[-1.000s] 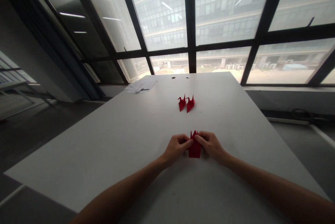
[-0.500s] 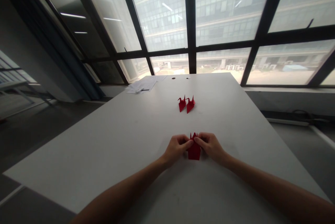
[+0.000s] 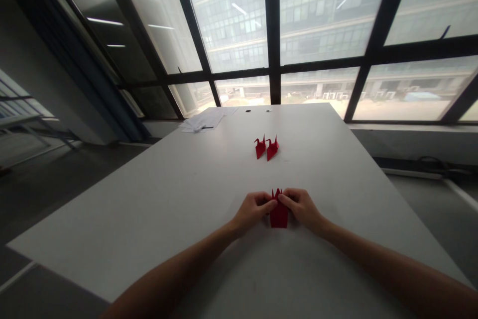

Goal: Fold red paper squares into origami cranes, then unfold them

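Between my hands is a piece of folded red paper [image 3: 279, 217], its pointed tips up at the far end and its wide flap toward me. My left hand [image 3: 256, 209] pinches its left side, thumb on top. From the right, my right hand [image 3: 300, 207] grips it the same way, with the thumb near the tips. The fingers beneath the paper are hidden. Farther up the table stand two red origami cranes, a left crane [image 3: 260, 149] and a right crane [image 3: 272, 150], side by side and very close together.
The white table [image 3: 168, 199] stretches away toward large windows. White paper sheets [image 3: 203, 121] lie at its far left corner, with a dark thin object on them. Two small round spots show near the far edge. A blue curtain [image 3: 97, 75] hangs at the left.
The lower flap of the folded red paper has shifted slightly right and sits straighter. Both hands keep their pinch almost in place. The cranes have not moved.
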`<state>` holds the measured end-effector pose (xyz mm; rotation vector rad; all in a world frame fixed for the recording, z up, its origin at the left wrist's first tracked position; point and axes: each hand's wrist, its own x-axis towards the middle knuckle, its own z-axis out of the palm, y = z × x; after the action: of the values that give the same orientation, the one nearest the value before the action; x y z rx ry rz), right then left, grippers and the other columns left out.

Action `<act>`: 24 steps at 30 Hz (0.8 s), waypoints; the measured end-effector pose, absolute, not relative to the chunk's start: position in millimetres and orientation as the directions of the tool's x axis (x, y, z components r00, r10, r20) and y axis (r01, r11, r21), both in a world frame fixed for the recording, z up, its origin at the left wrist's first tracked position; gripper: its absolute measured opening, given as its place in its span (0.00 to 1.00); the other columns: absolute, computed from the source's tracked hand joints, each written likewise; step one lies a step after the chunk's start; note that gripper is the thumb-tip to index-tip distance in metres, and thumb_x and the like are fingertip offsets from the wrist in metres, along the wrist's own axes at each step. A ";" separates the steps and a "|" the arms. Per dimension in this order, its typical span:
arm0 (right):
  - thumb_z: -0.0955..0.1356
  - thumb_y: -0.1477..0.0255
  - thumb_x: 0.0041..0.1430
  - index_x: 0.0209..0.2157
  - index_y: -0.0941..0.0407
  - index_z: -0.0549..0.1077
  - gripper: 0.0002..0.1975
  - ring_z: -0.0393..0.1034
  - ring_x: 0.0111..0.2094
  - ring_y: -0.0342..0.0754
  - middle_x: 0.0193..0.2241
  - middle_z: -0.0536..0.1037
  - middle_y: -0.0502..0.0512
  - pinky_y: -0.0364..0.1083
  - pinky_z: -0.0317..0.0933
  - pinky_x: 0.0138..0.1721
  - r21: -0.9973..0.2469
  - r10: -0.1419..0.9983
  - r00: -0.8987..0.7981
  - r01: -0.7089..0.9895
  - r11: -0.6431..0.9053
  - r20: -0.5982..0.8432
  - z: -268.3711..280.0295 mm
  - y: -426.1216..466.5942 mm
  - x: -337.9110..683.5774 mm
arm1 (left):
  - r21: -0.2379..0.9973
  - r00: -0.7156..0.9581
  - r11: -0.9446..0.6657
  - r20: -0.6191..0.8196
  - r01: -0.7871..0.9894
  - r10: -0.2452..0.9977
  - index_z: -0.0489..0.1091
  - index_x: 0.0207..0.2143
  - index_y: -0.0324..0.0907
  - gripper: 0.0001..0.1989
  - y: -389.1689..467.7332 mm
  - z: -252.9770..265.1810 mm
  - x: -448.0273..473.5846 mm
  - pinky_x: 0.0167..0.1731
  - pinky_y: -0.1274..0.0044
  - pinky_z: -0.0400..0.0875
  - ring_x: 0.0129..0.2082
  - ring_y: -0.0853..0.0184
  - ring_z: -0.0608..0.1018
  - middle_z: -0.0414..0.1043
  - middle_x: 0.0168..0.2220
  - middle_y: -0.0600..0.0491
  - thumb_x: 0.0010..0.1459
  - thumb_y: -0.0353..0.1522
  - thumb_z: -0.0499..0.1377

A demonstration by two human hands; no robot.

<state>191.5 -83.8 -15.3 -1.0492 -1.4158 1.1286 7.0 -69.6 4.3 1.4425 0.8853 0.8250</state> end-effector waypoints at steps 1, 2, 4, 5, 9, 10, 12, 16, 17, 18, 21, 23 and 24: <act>0.70 0.55 0.57 0.22 0.58 0.72 0.21 0.57 0.22 0.41 0.19 0.68 0.48 0.42 0.51 0.23 -0.982 0.976 -0.123 0.039 0.187 0.181 -15.2 -83.9 191.6 | 0.998 0.467 -0.020 -0.011 0.061 0.884 0.76 0.33 0.35 0.19 -69.2 3.7 6.5 0.28 0.80 0.63 0.25 0.71 0.71 0.74 0.27 0.51 0.53 0.44 0.67; 0.70 0.55 0.56 0.23 0.58 0.72 0.21 0.57 0.22 0.41 0.19 0.68 0.48 0.42 0.51 0.23 -0.981 0.975 -0.123 0.038 0.188 0.182 -15.2 -83.9 191.6 | 0.998 0.472 -0.023 -0.011 0.066 0.882 0.76 0.33 0.35 0.19 -68.6 3.0 6.1 0.28 0.80 0.63 0.26 0.71 0.71 0.74 0.27 0.51 0.53 0.44 0.67; 0.69 0.55 0.57 0.23 0.58 0.73 0.21 0.58 0.23 0.42 0.20 0.69 0.49 0.42 0.53 0.24 -0.981 0.975 -0.126 0.035 0.190 0.185 -15.3 -83.9 191.3 | 0.998 0.464 -0.025 -0.008 0.064 0.886 0.76 0.32 0.35 0.19 -67.7 1.7 5.7 0.27 0.80 0.63 0.25 0.71 0.71 0.74 0.26 0.51 0.53 0.44 0.67; 0.69 0.54 0.57 0.24 0.58 0.74 0.21 0.59 0.23 0.42 0.21 0.70 0.49 0.42 0.53 0.24 -0.981 0.974 -0.129 0.033 0.191 0.186 -15.4 -83.9 191.0 | 0.998 0.447 -0.026 -0.003 0.059 0.894 0.76 0.31 0.35 0.19 -67.3 1.4 5.6 0.27 0.80 0.63 0.25 0.71 0.71 0.73 0.25 0.52 0.52 0.45 0.67; 0.67 0.53 0.59 0.30 0.58 0.76 0.22 0.63 0.25 0.44 0.24 0.73 0.52 0.42 0.57 0.26 -0.985 0.973 -0.159 0.013 0.174 0.170 -15.1 -83.2 190.1 | 0.999 0.364 -0.019 0.004 0.038 0.931 0.74 0.27 0.36 0.20 -67.0 2.8 6.2 0.26 0.79 0.65 0.23 0.71 0.71 0.71 0.23 0.53 0.51 0.46 0.68; 0.68 0.53 0.59 0.31 0.59 0.76 0.21 0.64 0.26 0.44 0.25 0.74 0.52 0.43 0.58 0.27 -0.986 0.972 -0.170 0.004 0.167 0.164 -15.0 -83.1 189.9 | 0.999 0.353 -0.014 0.001 0.034 0.936 0.74 0.26 0.36 0.20 -67.2 3.5 6.4 0.26 0.79 0.65 0.23 0.71 0.71 0.72 0.23 0.53 0.50 0.46 0.68; 0.69 0.53 0.58 0.32 0.59 0.77 0.21 0.66 0.27 0.45 0.27 0.76 0.53 0.43 0.60 0.28 -0.987 0.970 -0.183 -0.009 0.159 0.158 -15.0 -82.9 189.9 | 1.000 0.339 0.000 -0.010 0.030 0.941 0.74 0.27 0.36 0.20 -67.6 4.6 6.7 0.27 0.79 0.65 0.24 0.71 0.71 0.72 0.24 0.53 0.50 0.46 0.68; 0.70 0.56 0.56 0.28 0.59 0.76 0.18 0.64 0.25 0.44 0.24 0.75 0.51 0.43 0.59 0.27 -0.986 0.976 -0.143 0.015 0.168 0.164 -17.8 -82.7 190.7 | 1.000 0.339 0.002 -0.012 0.029 0.941 0.74 0.27 0.36 0.19 -68.0 3.9 7.2 0.27 0.79 0.65 0.23 0.72 0.71 0.72 0.24 0.53 0.50 0.45 0.68; 0.70 0.57 0.56 0.26 0.59 0.75 0.18 0.63 0.24 0.43 0.22 0.74 0.51 0.43 0.58 0.27 -0.985 0.978 -0.130 0.024 0.170 0.166 -18.7 -82.6 191.0 | 0.999 0.348 0.002 -0.013 0.034 0.938 0.74 0.28 0.36 0.19 -68.0 3.3 7.3 0.27 0.79 0.65 0.24 0.71 0.71 0.72 0.24 0.53 0.50 0.44 0.68; 0.71 0.57 0.56 0.25 0.58 0.74 0.18 0.62 0.23 0.43 0.21 0.73 0.50 0.43 0.57 0.26 -0.985 0.979 -0.122 0.032 0.171 0.166 -19.5 -82.5 191.3 | 0.999 0.357 0.001 -0.015 0.038 0.934 0.74 0.28 0.36 0.19 -67.9 2.6 7.3 0.27 0.79 0.65 0.24 0.71 0.71 0.73 0.25 0.53 0.51 0.44 0.68; 0.70 0.57 0.56 0.25 0.59 0.74 0.18 0.63 0.23 0.43 0.21 0.73 0.50 0.43 0.57 0.26 -0.983 0.977 -0.124 0.038 0.178 0.172 -19.6 -82.2 191.4 | 0.999 0.360 -0.003 -0.012 0.042 0.933 0.75 0.29 0.36 0.19 -67.6 1.6 7.2 0.27 0.79 0.66 0.24 0.71 0.72 0.73 0.25 0.52 0.51 0.44 0.68; 0.70 0.57 0.57 0.28 0.59 0.76 0.18 0.65 0.25 0.44 0.24 0.76 0.52 0.43 0.59 0.27 -0.982 0.972 -0.147 0.026 0.187 0.182 -17.6 -82.2 191.1 | 0.999 0.340 -0.010 -0.002 0.034 0.940 0.74 0.29 0.36 0.19 -67.4 2.3 7.0 0.27 0.79 0.66 0.24 0.71 0.72 0.73 0.25 0.52 0.52 0.44 0.67; 0.70 0.57 0.57 0.31 0.59 0.77 0.17 0.67 0.27 0.45 0.26 0.77 0.53 0.44 0.61 0.29 -0.981 0.969 -0.164 0.014 0.192 0.187 -16.1 -82.4 190.9 | 0.999 0.325 -0.014 0.004 0.029 0.946 0.74 0.28 0.36 0.19 -67.2 3.1 6.9 0.27 0.79 0.66 0.24 0.70 0.72 0.73 0.25 0.52 0.52 0.44 0.67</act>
<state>190.9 -82.4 -16.1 -1.0061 -1.4335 1.1664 6.9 -67.2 3.1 1.3766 0.9789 0.9538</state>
